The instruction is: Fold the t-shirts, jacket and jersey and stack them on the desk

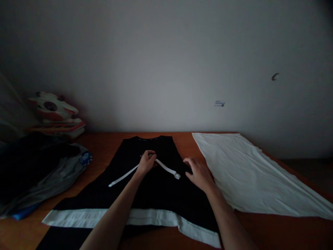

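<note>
A black garment (161, 194) with a white band near its lower edge lies spread on the orange-brown table (104, 144). Across its upper middle runs a bent white strip (166, 168), its two ends pointing down and outward. My left hand (147, 160) is closed at the bend of this strip, fingers pinched together over it. My right hand (197, 172) is at the garment's right edge, fingers apart and curved, holding nothing; the strip's right end lies just left of it.
White cloth (249, 173) lies flat on the right. A dark and grey clothes pile (52, 173) sits at the left. Behind it, a cow-like plush toy (56, 107) rests on stacked books (62, 127). A pale wall (161, 69) rises behind the table.
</note>
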The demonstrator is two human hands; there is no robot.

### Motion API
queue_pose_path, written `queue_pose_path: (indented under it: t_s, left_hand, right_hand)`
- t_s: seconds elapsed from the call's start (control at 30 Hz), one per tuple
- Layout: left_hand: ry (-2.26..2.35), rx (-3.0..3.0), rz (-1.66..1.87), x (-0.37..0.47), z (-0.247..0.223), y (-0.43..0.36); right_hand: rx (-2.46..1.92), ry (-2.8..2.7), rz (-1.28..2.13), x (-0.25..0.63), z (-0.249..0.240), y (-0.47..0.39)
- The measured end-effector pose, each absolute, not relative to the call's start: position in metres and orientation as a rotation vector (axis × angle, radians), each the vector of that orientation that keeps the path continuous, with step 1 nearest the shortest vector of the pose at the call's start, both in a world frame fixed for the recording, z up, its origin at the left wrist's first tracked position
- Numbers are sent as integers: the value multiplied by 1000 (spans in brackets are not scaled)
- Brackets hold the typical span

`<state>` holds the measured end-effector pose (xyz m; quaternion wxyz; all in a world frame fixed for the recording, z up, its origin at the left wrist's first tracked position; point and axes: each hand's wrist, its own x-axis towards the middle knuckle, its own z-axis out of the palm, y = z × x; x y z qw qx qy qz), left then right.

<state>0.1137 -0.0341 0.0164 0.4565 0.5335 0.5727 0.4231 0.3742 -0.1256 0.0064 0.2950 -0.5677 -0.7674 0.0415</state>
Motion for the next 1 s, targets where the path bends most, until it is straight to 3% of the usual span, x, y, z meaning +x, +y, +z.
queue_pose_path:
  t_s: [0.33, 0.63, 1.0]
  left_hand:
    - [1859, 2308, 689, 126, 25, -32]
    - [1795, 2226, 450, 195, 33, 71]
    - [1642, 2107, 458, 217, 23, 113]
  right_hand:
    - [-1550, -2264, -19, 367, 10, -127]
    - [-1526, -2221, 58, 374, 8, -127]
    - [-1638, -2179, 53, 382, 10, -130]
